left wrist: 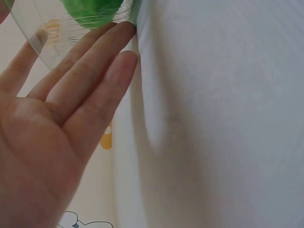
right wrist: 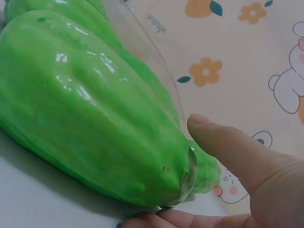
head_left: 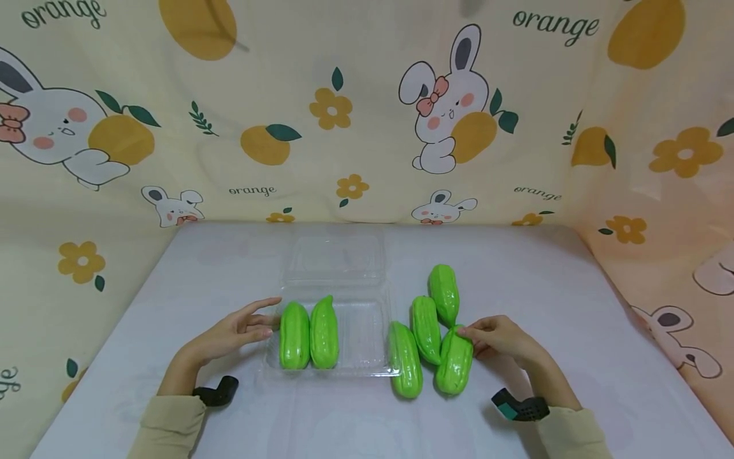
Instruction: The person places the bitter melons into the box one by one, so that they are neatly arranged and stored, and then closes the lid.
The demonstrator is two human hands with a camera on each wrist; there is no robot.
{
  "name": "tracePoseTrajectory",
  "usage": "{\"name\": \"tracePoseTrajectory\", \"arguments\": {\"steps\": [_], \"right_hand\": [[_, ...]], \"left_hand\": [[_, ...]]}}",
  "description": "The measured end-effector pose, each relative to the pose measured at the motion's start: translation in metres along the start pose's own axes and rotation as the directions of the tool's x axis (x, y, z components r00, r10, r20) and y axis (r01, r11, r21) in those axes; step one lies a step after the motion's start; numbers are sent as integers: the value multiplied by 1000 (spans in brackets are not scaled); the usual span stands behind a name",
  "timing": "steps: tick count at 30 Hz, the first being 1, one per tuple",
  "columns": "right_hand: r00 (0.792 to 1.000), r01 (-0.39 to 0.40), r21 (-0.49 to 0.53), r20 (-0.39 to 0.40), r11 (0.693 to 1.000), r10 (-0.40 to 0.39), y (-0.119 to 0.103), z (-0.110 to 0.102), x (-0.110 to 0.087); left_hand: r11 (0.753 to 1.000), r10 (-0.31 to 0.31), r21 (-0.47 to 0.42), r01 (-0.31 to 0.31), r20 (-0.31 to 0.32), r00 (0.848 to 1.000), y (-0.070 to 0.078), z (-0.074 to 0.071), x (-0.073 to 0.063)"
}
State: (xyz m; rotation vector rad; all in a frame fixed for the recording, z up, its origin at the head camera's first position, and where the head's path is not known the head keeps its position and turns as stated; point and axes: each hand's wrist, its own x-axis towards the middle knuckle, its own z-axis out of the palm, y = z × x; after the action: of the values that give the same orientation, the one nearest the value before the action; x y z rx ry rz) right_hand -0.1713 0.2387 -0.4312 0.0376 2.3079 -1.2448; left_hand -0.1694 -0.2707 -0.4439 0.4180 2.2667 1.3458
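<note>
My left hand (head_left: 237, 328) is at the left side of a clear plastic clamshell box (head_left: 364, 331), fingers extended with the tips right at its wall. Two glossy green toy gourds (head_left: 294, 336) stand side by side in the left half of the box. In the left wrist view the lower end of one gourd (left wrist: 92, 10) shows through the plastic above the fingers (left wrist: 90, 73). My right hand (head_left: 501, 338) is at the narrow end of a gourd (head_left: 455, 363) on the table, its thumb and fingers spread either side of that end in the right wrist view.
Three more green gourds (head_left: 425, 328) lie close together right of the box, the nearest overlapping its right edge in the head view. The box's lid (head_left: 335, 252) is folded back. Behind the white table (head_left: 229, 421) hangs a rabbit-and-orange printed cloth (head_left: 367, 146).
</note>
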Motion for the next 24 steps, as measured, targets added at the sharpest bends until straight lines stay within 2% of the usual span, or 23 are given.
{"name": "tracePoseTrajectory", "arguments": {"steps": [10, 24], "right_hand": [[1000, -13, -12, -21, 1000, 13, 0, 2, -1], [1000, 5, 57, 8, 998, -6, 2, 1, 1]], "left_hand": [[1000, 0, -1, 0, 1, 1000, 0, 1, 0], [1000, 6, 0, -6, 2, 1000, 1, 1, 0]]}}
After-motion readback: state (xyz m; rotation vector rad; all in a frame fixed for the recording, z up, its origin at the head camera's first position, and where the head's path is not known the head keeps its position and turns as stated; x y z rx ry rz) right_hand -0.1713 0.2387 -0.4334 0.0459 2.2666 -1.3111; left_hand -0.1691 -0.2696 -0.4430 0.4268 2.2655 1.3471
